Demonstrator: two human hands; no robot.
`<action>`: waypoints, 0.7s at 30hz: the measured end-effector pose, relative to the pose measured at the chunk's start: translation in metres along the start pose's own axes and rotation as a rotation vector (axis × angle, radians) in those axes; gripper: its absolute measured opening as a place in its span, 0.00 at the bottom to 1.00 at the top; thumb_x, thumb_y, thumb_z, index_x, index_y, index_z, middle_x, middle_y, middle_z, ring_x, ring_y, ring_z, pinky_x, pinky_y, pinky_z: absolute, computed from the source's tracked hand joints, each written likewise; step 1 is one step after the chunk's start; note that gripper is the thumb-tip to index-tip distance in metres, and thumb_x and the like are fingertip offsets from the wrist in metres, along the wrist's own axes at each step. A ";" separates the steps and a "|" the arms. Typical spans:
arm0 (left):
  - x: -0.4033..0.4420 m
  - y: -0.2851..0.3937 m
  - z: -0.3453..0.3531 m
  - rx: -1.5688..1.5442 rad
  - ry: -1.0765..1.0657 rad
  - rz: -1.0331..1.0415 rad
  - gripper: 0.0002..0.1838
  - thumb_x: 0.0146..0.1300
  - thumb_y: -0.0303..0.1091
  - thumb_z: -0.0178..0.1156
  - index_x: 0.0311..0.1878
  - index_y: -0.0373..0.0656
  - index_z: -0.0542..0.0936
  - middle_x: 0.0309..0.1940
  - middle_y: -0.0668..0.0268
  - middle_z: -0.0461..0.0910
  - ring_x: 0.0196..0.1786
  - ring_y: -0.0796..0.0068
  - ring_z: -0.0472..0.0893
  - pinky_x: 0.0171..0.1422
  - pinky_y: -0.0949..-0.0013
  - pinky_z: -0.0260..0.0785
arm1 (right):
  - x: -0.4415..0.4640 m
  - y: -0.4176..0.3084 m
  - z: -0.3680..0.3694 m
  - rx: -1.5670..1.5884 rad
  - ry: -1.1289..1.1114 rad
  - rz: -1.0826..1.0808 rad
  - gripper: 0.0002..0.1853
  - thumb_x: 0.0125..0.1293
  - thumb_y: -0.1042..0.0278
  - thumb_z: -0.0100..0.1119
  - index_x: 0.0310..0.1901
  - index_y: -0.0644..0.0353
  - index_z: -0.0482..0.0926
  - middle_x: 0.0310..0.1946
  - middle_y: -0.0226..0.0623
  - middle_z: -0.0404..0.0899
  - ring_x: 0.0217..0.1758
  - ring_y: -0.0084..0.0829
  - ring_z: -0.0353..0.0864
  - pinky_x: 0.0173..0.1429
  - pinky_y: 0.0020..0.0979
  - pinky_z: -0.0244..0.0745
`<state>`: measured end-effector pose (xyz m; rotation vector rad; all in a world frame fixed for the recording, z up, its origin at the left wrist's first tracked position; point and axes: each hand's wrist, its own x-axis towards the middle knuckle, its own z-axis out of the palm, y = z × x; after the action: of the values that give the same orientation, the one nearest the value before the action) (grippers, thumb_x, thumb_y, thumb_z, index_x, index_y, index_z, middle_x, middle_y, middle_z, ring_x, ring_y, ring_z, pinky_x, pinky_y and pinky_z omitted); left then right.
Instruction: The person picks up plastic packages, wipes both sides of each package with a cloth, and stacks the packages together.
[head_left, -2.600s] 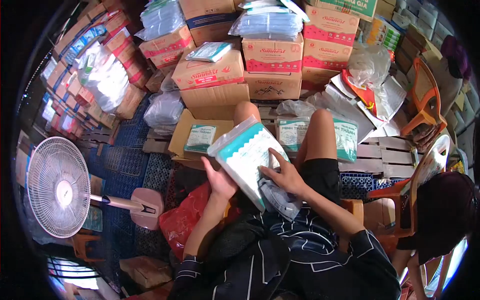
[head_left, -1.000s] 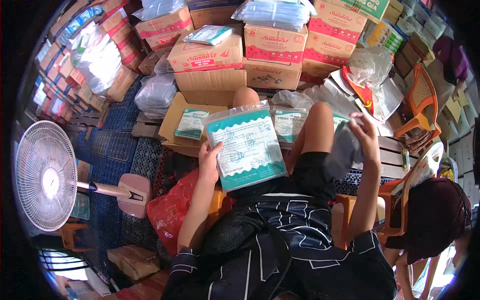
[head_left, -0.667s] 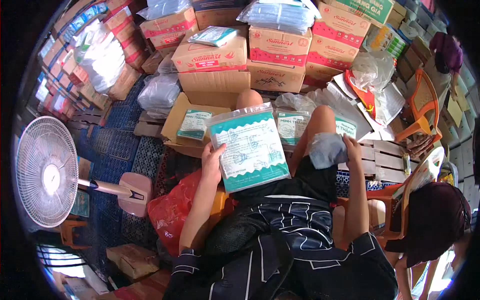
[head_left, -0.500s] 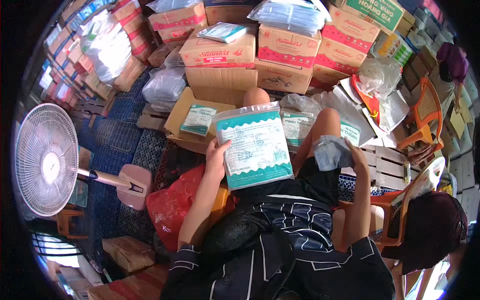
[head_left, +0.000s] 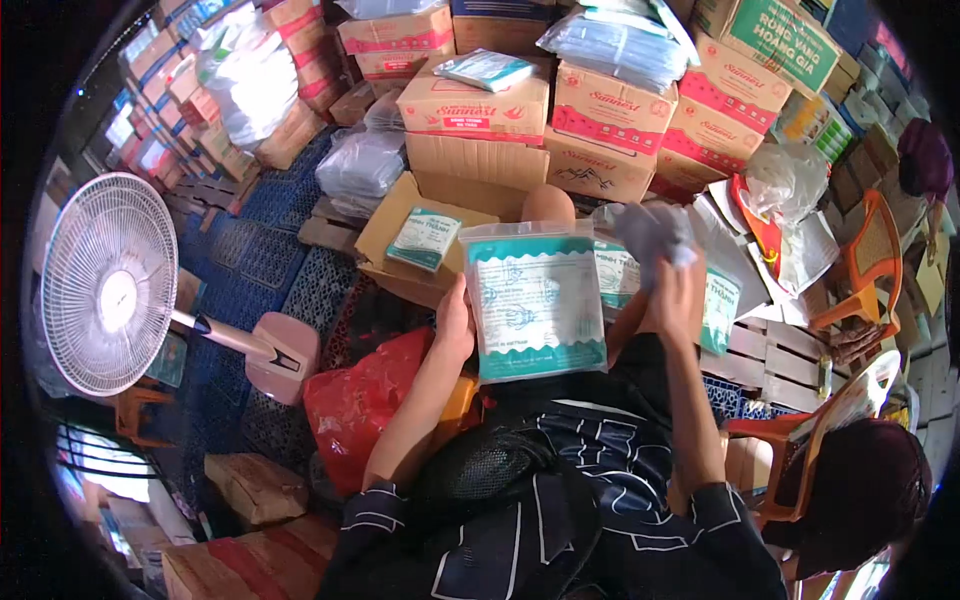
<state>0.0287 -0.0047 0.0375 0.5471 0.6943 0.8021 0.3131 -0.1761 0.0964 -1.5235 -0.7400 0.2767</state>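
A flat clear plastic packet (head_left: 538,305) with teal bands and printed drawings lies over my lap. My left hand (head_left: 455,325) grips it by its left edge. On the other side, my right hand (head_left: 677,295) is raised just beyond the packet's right edge and closed on a crumpled grey cloth (head_left: 648,235), blurred by motion. Behind the hands, an open carton (head_left: 385,238) has a similar teal-and-white packet (head_left: 425,238) in it. More such packets lie by my right knee, one partly behind the cloth and another packet (head_left: 720,310) to its right.
Stacked cartons (head_left: 475,105) stand in front, with plastic-wrapped bundles (head_left: 615,50) on top. To the left is a standing fan (head_left: 118,300), and nearer me a red plastic bag (head_left: 370,400). Orange chairs (head_left: 865,265) and another person's dark-covered head (head_left: 865,485) are at right.
My right hand has lifted the cloth up and inward, toward the packet's upper right corner. The packet sits straighter in my left hand. The whole view has shifted a little.
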 end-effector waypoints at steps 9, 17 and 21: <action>-0.011 0.008 0.014 0.034 0.024 0.063 0.19 0.73 0.37 0.52 0.62 0.41 0.74 0.55 0.64 0.79 0.56 0.71 0.79 0.61 0.65 0.71 | -0.030 -0.039 0.142 -0.679 -0.728 -0.832 0.40 0.51 0.76 0.57 0.71 0.55 0.63 0.72 0.43 0.61 0.77 0.49 0.54 0.79 0.52 0.44; 0.000 0.005 -0.001 -0.021 0.097 -0.017 0.19 0.71 0.38 0.54 0.61 0.42 0.75 0.55 0.60 0.80 0.53 0.66 0.82 0.55 0.60 0.77 | -0.057 -0.060 0.133 -0.673 -0.987 -0.816 0.38 0.50 0.69 0.61 0.68 0.52 0.67 0.72 0.35 0.63 0.78 0.44 0.54 0.77 0.51 0.48; -0.001 0.003 -0.003 -0.043 0.046 0.017 0.16 0.70 0.34 0.55 0.57 0.40 0.78 0.48 0.61 0.83 0.48 0.68 0.84 0.53 0.62 0.77 | -0.075 -0.066 0.112 -0.691 -1.054 -0.834 0.34 0.48 0.69 0.62 0.62 0.52 0.72 0.66 0.34 0.69 0.76 0.41 0.58 0.76 0.51 0.51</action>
<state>0.0244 -0.0033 0.0380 0.4980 0.7135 0.8457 0.1714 -0.1360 0.1269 -1.4668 -2.4135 0.1718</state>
